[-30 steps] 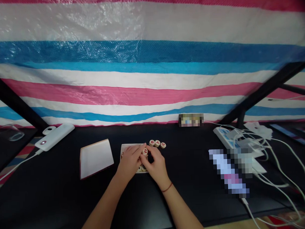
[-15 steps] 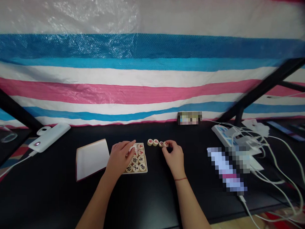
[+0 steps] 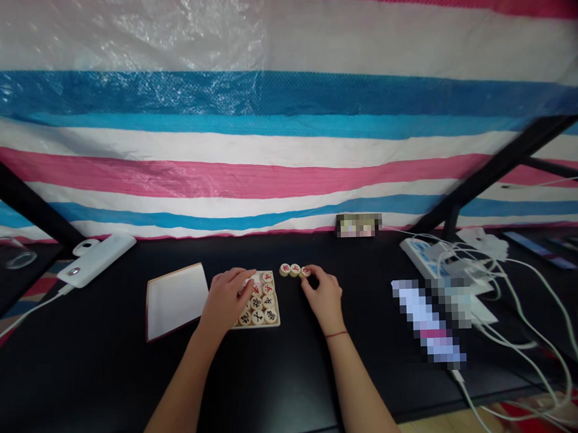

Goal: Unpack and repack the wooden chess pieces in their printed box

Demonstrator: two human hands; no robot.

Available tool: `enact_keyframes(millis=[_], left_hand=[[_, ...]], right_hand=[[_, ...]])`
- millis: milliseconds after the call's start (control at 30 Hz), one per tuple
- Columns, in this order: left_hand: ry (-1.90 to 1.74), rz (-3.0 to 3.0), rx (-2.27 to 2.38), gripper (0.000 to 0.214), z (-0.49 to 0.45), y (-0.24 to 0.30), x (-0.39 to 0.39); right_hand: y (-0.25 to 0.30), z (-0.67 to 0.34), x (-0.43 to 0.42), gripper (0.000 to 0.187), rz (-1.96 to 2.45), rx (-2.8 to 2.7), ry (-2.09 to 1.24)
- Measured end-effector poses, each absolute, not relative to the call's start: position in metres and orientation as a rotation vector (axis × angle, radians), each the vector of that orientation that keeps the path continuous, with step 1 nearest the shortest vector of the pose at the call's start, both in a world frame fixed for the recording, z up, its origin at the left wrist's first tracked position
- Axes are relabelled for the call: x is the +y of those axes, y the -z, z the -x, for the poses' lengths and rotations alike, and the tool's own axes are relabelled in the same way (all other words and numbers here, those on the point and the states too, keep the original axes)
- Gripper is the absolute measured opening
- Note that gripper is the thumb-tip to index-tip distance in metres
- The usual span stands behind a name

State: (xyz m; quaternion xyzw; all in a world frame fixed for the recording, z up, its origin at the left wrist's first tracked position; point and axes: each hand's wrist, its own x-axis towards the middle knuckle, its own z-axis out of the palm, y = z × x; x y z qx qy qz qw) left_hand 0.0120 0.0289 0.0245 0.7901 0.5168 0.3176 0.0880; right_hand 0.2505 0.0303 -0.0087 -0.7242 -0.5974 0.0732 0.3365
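Note:
A small wooden box (image 3: pixel 275 320) of round Chinese chess pieces lies on the black table (image 3: pixel 276 381). My left hand (image 3: pixel 225 301) rests over the box's left side, fingers curled on the pieces. Just right of the box's far corner, a short row of chess pieces (image 3: pixel 291 269) lies on the table. My right hand (image 3: pixel 324 292) is at the row's right end, with fingertips pinched on the last piece (image 3: pixel 305 272). The box's white lid (image 3: pixel 174 301) lies flat to the left of my left hand.
A white power bank (image 3: pixel 97 260) with a cable sits at the far left. At the right lie a power strip (image 3: pixel 425 254) with tangled white cables (image 3: pixel 524 297) and a blurred object (image 3: pixel 428 322). A striped tarp (image 3: pixel 285 115) hangs behind the table.
My right hand carried a piece from the box to the right end of the row on the table. My left hand stayed on the box.

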Motion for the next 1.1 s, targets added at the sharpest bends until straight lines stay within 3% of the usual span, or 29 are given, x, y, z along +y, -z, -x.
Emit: enact_keyframes(millis=[333,500,700,833,1100], left_hand=[[-0.9,-2.342,1.516,0.027,-0.013,-0.026,0.029],[-0.813,-2.355,1.612,0.027,-0.016,-0.025,0.029],[-0.581,-2.359,1.808,0.026,-0.028,-0.032,0.032],[-0.407,-2.312,1.83,0.025,-0.034,-0.034,0.033],[-0.62,-2.334,1.559,0.026,-0.039,-0.023,0.038]], right_hand=[[0.011,-0.25,0.033,0.022,1.839,-1.568,-0.134],[0.002,-0.235,0.028,0.022,1.567,-1.457,0.021],[-0.006,-0.193,0.017,0.019,1.399,-1.674,-0.36],[-0.005,-0.185,0.016,0.019,1.429,-1.708,-0.44],[-0.012,-0.187,0.016,0.024,1.407,-1.672,-0.514]])
